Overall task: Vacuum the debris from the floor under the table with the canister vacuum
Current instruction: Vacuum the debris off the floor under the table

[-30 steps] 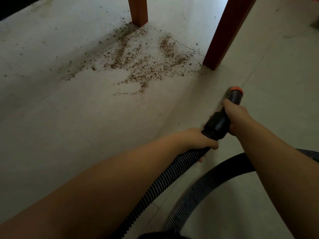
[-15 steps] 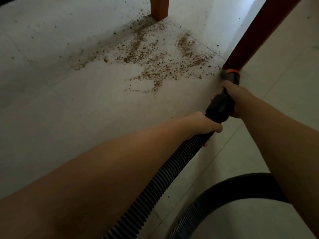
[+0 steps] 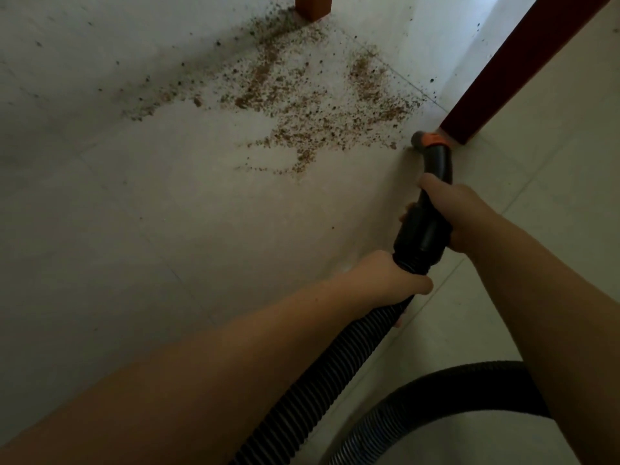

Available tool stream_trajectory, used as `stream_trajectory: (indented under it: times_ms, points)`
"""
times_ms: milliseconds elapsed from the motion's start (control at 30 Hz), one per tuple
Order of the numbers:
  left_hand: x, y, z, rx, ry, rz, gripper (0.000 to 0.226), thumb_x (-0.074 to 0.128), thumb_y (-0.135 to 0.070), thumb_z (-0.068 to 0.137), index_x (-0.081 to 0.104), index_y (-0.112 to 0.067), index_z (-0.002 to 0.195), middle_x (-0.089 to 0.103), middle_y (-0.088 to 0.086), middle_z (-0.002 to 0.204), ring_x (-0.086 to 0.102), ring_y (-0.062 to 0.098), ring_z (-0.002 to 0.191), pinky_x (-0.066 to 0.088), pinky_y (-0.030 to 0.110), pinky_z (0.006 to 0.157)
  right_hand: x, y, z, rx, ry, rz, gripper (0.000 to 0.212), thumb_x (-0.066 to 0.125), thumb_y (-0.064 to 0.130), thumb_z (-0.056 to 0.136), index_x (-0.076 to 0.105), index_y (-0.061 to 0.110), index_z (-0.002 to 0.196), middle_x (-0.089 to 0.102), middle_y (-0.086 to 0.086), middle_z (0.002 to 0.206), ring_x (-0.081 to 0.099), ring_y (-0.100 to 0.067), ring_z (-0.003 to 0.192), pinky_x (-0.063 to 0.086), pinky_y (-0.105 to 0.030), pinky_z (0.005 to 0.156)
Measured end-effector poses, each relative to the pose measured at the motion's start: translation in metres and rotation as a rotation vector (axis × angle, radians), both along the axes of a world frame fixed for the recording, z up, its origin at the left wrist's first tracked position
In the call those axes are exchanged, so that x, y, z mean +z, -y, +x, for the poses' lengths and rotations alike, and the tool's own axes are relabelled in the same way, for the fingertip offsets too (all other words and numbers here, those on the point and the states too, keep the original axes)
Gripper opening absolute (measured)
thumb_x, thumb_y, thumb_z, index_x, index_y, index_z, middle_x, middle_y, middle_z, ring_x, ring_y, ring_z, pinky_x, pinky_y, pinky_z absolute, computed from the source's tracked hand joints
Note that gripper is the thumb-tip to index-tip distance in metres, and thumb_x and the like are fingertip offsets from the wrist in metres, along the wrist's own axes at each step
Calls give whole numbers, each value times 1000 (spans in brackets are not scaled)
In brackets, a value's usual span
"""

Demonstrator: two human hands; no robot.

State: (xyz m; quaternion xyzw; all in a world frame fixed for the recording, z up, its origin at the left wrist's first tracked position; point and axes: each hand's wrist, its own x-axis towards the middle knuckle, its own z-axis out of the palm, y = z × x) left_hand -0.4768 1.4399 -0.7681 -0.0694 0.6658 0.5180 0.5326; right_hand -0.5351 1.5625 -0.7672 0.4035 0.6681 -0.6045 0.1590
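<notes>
Nearest us, the ribbed black hose (image 3: 335, 374) loops across the floor (image 3: 134, 263) and runs up toward the nearer table leg (image 3: 503, 72). We find the left hand (image 3: 385, 280) clenched round the hose just below its collar, fingers wrapped under it. Ahead of it, the right hand (image 3: 456, 209) grasps the black handle tube. The canister itself is out of view.

Beyond the hands, the orange-ringed nozzle (image 3: 427, 142) sits low at the floor, just beside the foot of the nearer table leg and on its debris side. Whether the mouth touches the tile we cannot tell.

Progress, in our judgement: barely begun. The debris (image 3: 302, 102) lies as a broad brown scatter spreading away from the nearer table leg as far as the farther table leg (image 3: 312, 6), with only its closest fringe near the nozzle. Almost all of it is left to collect.

Clearance: open tile lies away from the nearer leg across the scatter, giving room to sweep. The two legs are the hard edges; grains packed against the farther leg's foot will likely need close working.
</notes>
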Motion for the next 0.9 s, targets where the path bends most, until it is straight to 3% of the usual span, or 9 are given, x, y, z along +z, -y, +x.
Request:
stream_trajectory:
  times_ms: [133, 233, 400, 600, 733, 900]
  points:
    - [0, 11, 15, 34, -50, 10, 14, 64, -16, 85, 52, -11, 81, 52, 7, 68, 52, 20, 53, 52, 31, 60, 5, 15, 5, 91, 17, -2, 34, 58, 24, 91, 42, 7, 116, 63, -12, 78, 66, -24, 64, 53, -34, 55]
    - [5, 21, 17, 67, -61, 17, 13, 64, -16, 85, 52, -12, 81, 51, 7, 67, 52, 18, 51, 51, 26, 51, 11, 28, 3, 171, 12, -14, 35, 59, 24, 92, 42, 7, 118, 63, -13, 81, 66, -25, 65, 54, -35, 55]
    - [11, 30, 16, 73, -59, 24, 14, 64, -16, 85, 52, -11, 80, 52, 7, 67, 52, 19, 51, 52, 29, 56, 17, 40, 0, 204, 32, -11, 33, 58, 23, 93, 41, 7, 116, 62, -14, 81, 65, -26, 63, 55, -38, 57]
    - [14, 30, 37, 128, -36, 67, 15, 62, -13, 86, 50, -12, 78, 50, 8, 64, 51, 18, 48, 50, 24, 46, 23, 46, 12, 297, 52, 21, 37, 60, 23, 92, 44, 5, 120, 63, -14, 79, 66, -23, 58, 54, -28, 43]
    - [12, 47, 57, 97, -64, 67, 12, 62, -14, 86, 50, -12, 83, 50, 8, 67, 52, 19, 52, 53, 29, 54, 22, 61, 31, 359, 51, 35, 34, 59, 24, 92, 45, 6, 118, 64, -13, 79, 66, -23, 59, 53, -29, 48]
    - [9, 70, 86, 2, -38, 39, 17, 64, -16, 84, 51, -12, 76, 53, 6, 63, 55, 16, 45, 52, 25, 51, 17, 75, 70, 351, 29, 11, 31, 56, 23, 93, 44, 7, 116, 63, -15, 83, 66, -25, 65, 54, -31, 52]
